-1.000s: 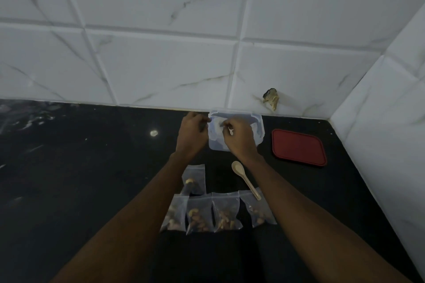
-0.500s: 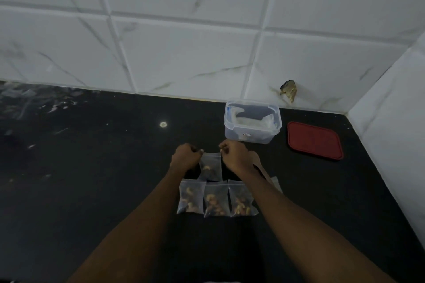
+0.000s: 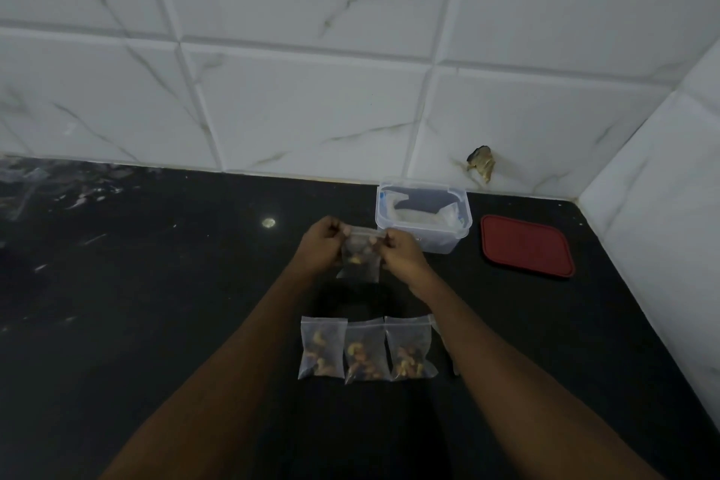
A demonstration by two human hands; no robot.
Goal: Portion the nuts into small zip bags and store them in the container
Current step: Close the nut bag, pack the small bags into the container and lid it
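The bag (image 3: 360,251) has been lifted off the counter (image 3: 156,304) and now hangs at frame centre, above the row of three filled bags (image 3: 366,349) at lower centre. The left hand (image 3: 317,245) pinches the bag's upper left corner with curled fingers. The right hand (image 3: 401,251) pinches its upper right corner likewise. The nuts (image 3: 355,257) sit low in the bag. The open container (image 3: 440,242) stands just right of the hands. The lid (image 3: 526,245) lies flat further right.
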